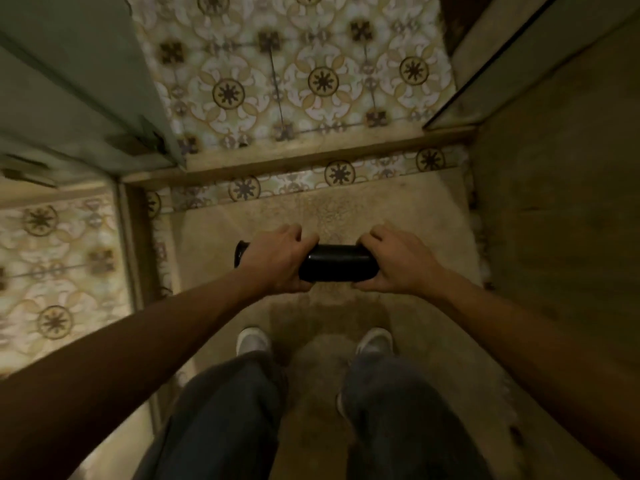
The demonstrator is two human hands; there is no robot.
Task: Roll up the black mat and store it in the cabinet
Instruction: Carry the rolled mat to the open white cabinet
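Observation:
The black mat (336, 263) is rolled into a tight tube and held level in front of me, above a beige rug. My left hand (277, 259) is wrapped around its left part, and the roll's left end sticks out past that hand. My right hand (396, 261) grips its right end, which is hidden under the fingers. No cabinet is clearly recognisable in view.
I stand on a beige rug (398, 209) in a narrow passage with my two feet (252, 341) below the roll. A raised threshold (294, 161) crosses ahead, with patterned floor tiles (294, 81) beyond. A greenish door (86, 81) is at left, a brown panel (561, 202) at right.

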